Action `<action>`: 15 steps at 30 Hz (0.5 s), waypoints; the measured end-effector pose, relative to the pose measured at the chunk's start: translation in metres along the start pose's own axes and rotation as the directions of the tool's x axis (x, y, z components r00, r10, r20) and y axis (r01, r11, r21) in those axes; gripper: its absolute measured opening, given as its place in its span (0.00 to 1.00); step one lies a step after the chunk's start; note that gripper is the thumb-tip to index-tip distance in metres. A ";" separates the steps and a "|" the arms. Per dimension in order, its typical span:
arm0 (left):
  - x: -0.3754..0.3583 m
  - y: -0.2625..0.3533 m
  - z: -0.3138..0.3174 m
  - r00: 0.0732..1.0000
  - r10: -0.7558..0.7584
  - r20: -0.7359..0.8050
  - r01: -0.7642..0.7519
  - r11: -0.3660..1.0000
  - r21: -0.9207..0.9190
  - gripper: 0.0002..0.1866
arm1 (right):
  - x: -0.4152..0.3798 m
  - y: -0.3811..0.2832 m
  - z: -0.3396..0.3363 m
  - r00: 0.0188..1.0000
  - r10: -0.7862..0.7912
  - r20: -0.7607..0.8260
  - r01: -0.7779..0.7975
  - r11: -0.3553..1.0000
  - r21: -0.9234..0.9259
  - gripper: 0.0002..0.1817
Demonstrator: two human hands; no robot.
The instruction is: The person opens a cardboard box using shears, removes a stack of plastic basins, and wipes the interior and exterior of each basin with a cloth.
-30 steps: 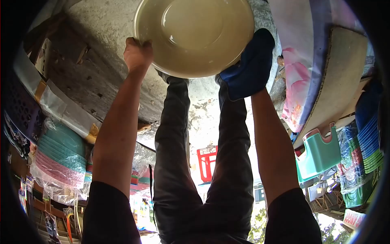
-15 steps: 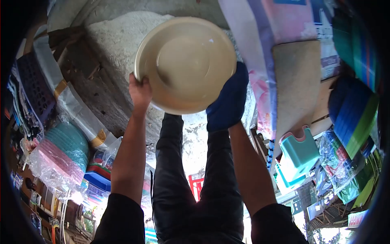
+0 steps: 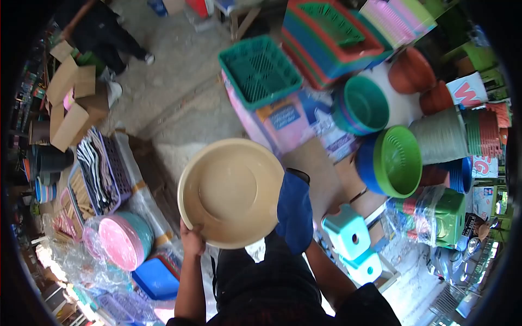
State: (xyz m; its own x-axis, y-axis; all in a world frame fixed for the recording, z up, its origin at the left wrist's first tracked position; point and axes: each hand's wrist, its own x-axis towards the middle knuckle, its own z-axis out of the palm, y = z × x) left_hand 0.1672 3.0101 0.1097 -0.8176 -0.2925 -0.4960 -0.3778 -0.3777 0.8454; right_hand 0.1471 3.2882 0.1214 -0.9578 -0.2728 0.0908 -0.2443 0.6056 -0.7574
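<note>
A large round beige plastic basin (image 3: pixel 228 190) is held out in front of my body, its inside facing up toward me. My left hand (image 3: pixel 193 242) grips the lower left rim, with the thumb over the edge. Against the right rim lies a dark blue cloth (image 3: pixel 295 212), which covers most of my right hand (image 3: pixel 312 247). The fingers of that hand are hidden under the cloth, apparently pressing it to the rim. The visible inside of the basin holds nothing.
On the right stand a green basket (image 3: pixel 261 73), stacked tubs (image 3: pixel 331 41), a lime basin (image 3: pixel 399 163) and turquoise stools (image 3: pixel 348 233). On the left are an open cardboard box (image 3: pixel 70 103), wrapped pink basins (image 3: pixel 117 242) and blue trays (image 3: pixel 157 277). A person (image 3: pixel 100 35) stands far left.
My view has swung up and outward, showing more of the surroundings. The basin now sits lower in view. Both hands stay at its rim, and the cloth remains at the right side.
</note>
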 end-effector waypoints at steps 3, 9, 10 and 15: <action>-0.020 0.030 0.046 0.992 0.059 0.112 -0.062 0.998 0.025 0.25 | -0.011 -0.006 -0.049 0.995 -0.076 -0.058 0.067 0.989 -0.134 0.23; -0.045 0.046 0.134 0.947 0.118 0.297 -0.077 0.986 -0.147 0.20 | -0.009 -0.068 -0.020 0.999 -0.005 -0.047 -0.005 0.979 -0.203 0.22; -0.051 0.055 0.147 0.938 0.138 0.317 -0.100 0.986 -0.135 0.20 | -0.022 -0.063 -0.007 0.996 -0.093 -0.010 0.090 0.981 -0.169 0.22; -0.055 0.061 0.154 0.921 0.093 0.379 -0.068 0.995 -0.079 0.22 | -0.031 -0.049 -0.103 0.657 0.354 0.665 0.180 0.784 -0.594 0.29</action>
State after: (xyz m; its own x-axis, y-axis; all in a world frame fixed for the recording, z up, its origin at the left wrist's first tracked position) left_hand 0.1225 3.1381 0.2195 -0.9525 0.0287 -0.3031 -0.2861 -0.4252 0.8587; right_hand 0.1729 3.3442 0.2220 -0.6150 -0.4624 -0.6387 -0.4537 0.8700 -0.1930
